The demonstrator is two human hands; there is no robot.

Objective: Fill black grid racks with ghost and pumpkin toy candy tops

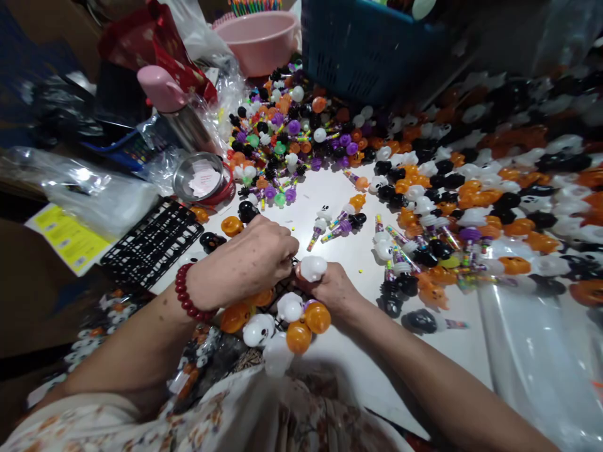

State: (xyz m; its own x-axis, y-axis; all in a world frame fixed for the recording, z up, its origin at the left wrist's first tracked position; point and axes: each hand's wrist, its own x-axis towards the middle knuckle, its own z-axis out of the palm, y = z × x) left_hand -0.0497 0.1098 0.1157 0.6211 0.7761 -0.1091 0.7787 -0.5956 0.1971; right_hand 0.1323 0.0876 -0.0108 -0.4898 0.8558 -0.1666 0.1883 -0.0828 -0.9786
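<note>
My left hand [254,251], with a dark red bead bracelet [184,295] at the wrist, is closed in a pinch close to my right hand. What its fingers hold is hidden. My right hand [332,289] grips a white ghost-shaped topper [313,268], its lower part covered by the fingers. Below both hands, near my lap, sits a cluster of white ghost heads [259,330] and orange round heads [299,337]. Black mesh [281,290] shows between them. A black head [211,242] and an orange head [232,226] lie beside my left hand.
Small candy tubes with toppers [346,226] lie on the white table [320,188]. A colourful pile [282,135] stands behind, larger toppers [471,188] spread right. Around are a blue basket [372,50], pink basin [261,41], flask [179,116], metal bowl [198,179] and black mesh tray [153,242].
</note>
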